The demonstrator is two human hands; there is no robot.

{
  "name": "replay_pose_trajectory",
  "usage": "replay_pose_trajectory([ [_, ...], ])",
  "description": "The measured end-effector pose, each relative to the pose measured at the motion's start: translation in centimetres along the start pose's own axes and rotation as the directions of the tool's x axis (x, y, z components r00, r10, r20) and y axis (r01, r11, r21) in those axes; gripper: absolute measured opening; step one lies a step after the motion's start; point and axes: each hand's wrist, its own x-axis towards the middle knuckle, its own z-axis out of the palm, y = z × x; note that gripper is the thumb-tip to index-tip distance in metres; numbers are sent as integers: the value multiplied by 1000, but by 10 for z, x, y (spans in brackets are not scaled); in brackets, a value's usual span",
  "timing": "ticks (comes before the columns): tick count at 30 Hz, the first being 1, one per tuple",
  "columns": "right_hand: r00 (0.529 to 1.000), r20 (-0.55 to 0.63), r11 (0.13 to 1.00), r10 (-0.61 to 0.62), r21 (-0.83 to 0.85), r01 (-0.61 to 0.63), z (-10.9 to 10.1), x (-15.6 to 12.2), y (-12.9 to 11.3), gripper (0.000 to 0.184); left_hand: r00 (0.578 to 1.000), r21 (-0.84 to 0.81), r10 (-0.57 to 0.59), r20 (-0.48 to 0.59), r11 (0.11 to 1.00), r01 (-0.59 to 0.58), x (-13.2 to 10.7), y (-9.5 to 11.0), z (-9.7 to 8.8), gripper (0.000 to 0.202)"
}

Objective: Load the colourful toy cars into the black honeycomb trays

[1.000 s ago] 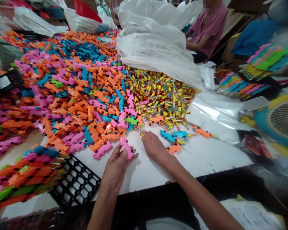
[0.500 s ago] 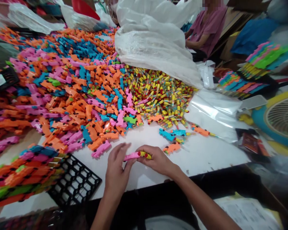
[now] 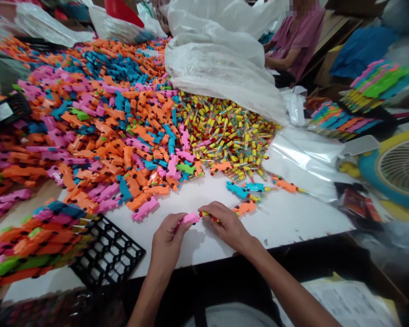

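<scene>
Pinching left hand (image 3: 168,234): our fingers hold a pink car (image 3: 191,218).
Right hand (image 3: 226,225): we pinch a yellow-and-red tube (image 3: 203,213) just beside it.

Ones, twos, too many

I count my two hands (image 3: 167,235), one pink car (image 3: 191,218) held, one fan (image 3: 400,163), one other person (image 3: 299,43). Loose at right: two blue cars (image 3: 237,190), two orange cars (image 3: 244,208). The heaped cars (image 3: 106,130) and yellow tubes (image 3: 238,136) I cannot count.
</scene>
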Motion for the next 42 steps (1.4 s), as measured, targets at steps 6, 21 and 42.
replay_pose_trajectory([
  [6,996,-42,996,-85,-14,84,4,0,7,21,1000,24,-3,-8,1000,3,-1,0,1,23],
  [21,954,95,862,-284,-410,298,13,-9,0,20,954,-110,-295,52,948,299,-3,3,3,30],
  [42,974,51,974,219,-64,-216,8,7,-16,21,950,740,311,-17,643,-197,19,-26,-22,21],
])
